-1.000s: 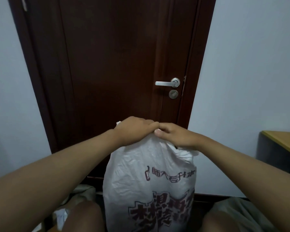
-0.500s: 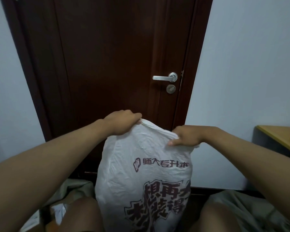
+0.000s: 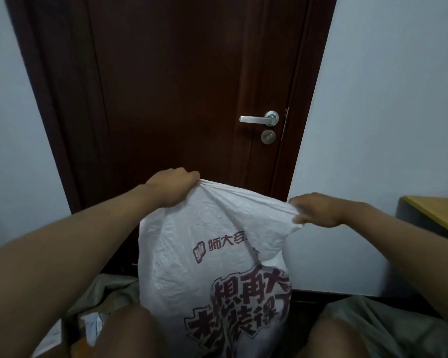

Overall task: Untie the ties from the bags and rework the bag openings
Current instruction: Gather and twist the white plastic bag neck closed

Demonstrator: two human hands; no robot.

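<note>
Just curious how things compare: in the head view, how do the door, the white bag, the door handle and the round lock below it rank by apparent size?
1. Door, by far the largest.
2. White bag, though its nearness to the camera enlarges it.
3. Door handle.
4. Round lock, smallest.

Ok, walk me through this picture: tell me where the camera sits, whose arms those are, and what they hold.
The camera sits on a person's head, looking forward and down, so both bare arms are that person's own. The left hand and the right hand each grip the top edge of a white plastic bag with red print and hold it spread apart between them. The bag stands between the person's knees. Ahead is a dark brown door with a metal handle. A wooden tabletop corner shows at the right.
</note>
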